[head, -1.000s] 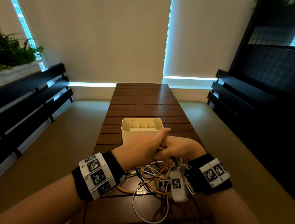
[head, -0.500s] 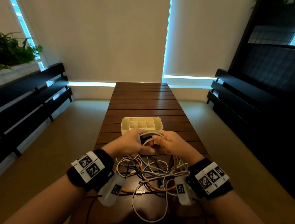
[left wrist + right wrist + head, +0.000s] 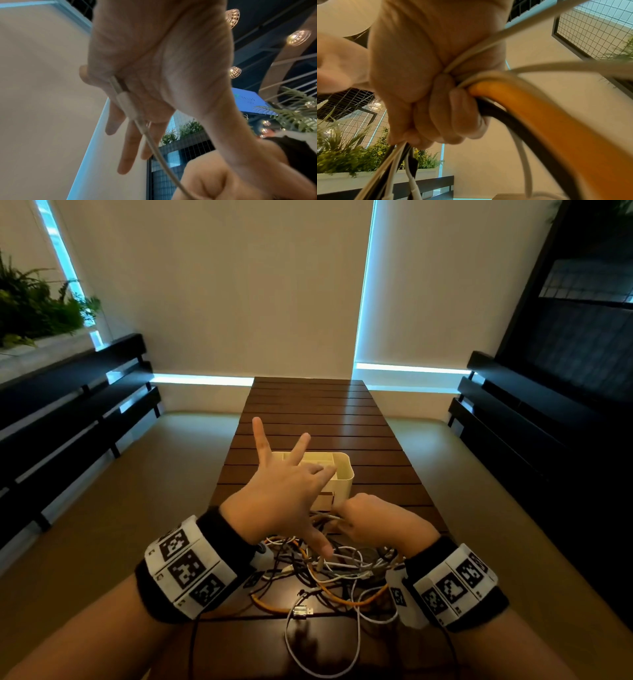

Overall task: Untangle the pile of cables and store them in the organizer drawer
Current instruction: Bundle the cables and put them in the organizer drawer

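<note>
A tangled pile of cables (image 3: pixel 342 573), white, black and orange, lies on the near end of the wooden table (image 3: pixel 308 405). Just beyond it stands the cream organizer (image 3: pixel 344 477) with open compartments. My left hand (image 3: pixel 284 491) is raised in front of the organizer, two fingers spread straight. In the left wrist view a white cable (image 3: pixel 126 104) with a connector runs along the palm of the left hand (image 3: pixel 163 60), tucked under a curled finger. My right hand (image 3: pixel 376 518) is a fist gripping a bundle of cables, among them an orange cable (image 3: pixel 539 115).
A silver plug (image 3: pixel 301 611) and a loose white loop lie at the table's near edge. Dark slatted benches run along the left (image 3: pixel 68 405) and the right (image 3: pixel 513 422). Bare table planks stretch beyond the organizer.
Both hands were close together on a cable coil in front of the organizer. Now my left hand has lifted and spread its fingers, drawing a white cable away, while the right hand stays low.
</note>
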`<state>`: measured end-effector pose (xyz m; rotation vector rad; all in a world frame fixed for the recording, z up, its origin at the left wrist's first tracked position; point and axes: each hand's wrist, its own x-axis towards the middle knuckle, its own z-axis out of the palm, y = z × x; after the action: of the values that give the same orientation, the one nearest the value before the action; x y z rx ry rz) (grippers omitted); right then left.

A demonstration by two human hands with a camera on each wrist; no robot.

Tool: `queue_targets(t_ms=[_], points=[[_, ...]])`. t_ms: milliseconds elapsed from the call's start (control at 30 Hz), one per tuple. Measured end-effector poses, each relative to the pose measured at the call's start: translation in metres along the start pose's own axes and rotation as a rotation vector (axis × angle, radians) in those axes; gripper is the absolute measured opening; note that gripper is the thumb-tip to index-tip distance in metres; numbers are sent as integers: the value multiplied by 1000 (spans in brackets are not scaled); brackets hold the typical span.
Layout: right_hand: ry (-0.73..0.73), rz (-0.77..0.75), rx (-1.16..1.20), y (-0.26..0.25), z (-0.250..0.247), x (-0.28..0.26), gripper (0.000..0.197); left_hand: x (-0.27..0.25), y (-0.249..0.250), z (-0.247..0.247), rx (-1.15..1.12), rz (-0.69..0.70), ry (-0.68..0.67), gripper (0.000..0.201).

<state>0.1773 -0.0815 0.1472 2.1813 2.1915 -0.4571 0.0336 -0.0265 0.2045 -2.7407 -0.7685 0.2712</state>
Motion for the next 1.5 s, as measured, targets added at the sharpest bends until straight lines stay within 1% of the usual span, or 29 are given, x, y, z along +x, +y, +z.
queue_targets(t_ms=[67,133,200,233,267,333,367,433,467,500,567,600,633,667,700,733,800,867,967,1000,1033,1133,1167,1233,1267,1300,1333,1400,1500], points=[[-1,-2,-18,1,-1,1,36,-3,0,-2,4,-44,44,115],[-14,10,-42,2,-2,2,34,-3,0,-3,-40,-80,85,114],[-22,15,-57,1,-3,2,33,3,-1,0,-107,-78,83,113],[-23,6,-55,-2,-5,0,33,7,-3,2,-163,-51,50,114],[-22,-18,-38,-4,-7,-1,33,12,-4,7,-246,-11,-10,116],[-14,-101,43,-7,-17,-7,30,22,-1,20,-515,77,-120,112],[-6,-142,102,-7,-23,-11,28,25,3,29,-697,124,-115,100],[29,-187,243,-2,-32,-17,18,27,16,42,-1081,185,-7,53],[44,-198,303,3,-34,-18,12,26,21,45,-1233,192,32,36],[63,-200,346,7,-34,-19,10,24,26,46,-1360,200,45,29],[139,-178,422,16,-30,-17,8,21,35,46,-1576,178,-19,19],[192,-170,484,19,-29,-17,15,20,39,46,-1661,141,-53,12],[241,-158,569,19,-28,-16,29,19,42,46,-1720,92,-76,10],[277,-136,662,20,-27,-17,41,19,45,48,-1762,49,-94,10],[298,-113,744,20,-26,-18,48,19,47,49,-1799,25,-103,10],[299,-100,816,21,-24,-19,49,18,47,51,-1842,17,-104,12],[278,-92,953,25,-19,-24,42,16,43,53,-1939,27,-93,15],[226,-85,1012,30,-12,-29,36,15,35,53,-2014,40,-54,15],[114,-88,926,30,4,-29,26,18,27,52,-2113,-17,76,16],[128,-96,918,26,10,-29,19,19,26,50,-2150,-48,130,18],[169,-114,946,22,17,-28,15,20,26,49,-2174,-86,186,22],[309,-99,1224,1,25,-25,27,24,27,50,-2176,-222,340,35],[363,-77,1235,-8,26,-23,30,26,27,50,-2169,-258,380,36],[523,-50,1020,-22,28,-16,37,30,29,48,-2221,-309,419,37],[584,-49,904,-27,29,-13,43,32,30,47,-2266,-318,415,49],[602,-40,836,-32,29,-10,54,34,31,46,-2291,-328,403,65],[604,-26,796,-34,29,-7,68,35,31,45,-2303,-336,391,72],[593,-9,710,-34,32,-2,93,34,31,44,-2301,-316,352,66],[544,-18,635,-30,36,3,113,32,33,49,-2359,-223,312,58]])
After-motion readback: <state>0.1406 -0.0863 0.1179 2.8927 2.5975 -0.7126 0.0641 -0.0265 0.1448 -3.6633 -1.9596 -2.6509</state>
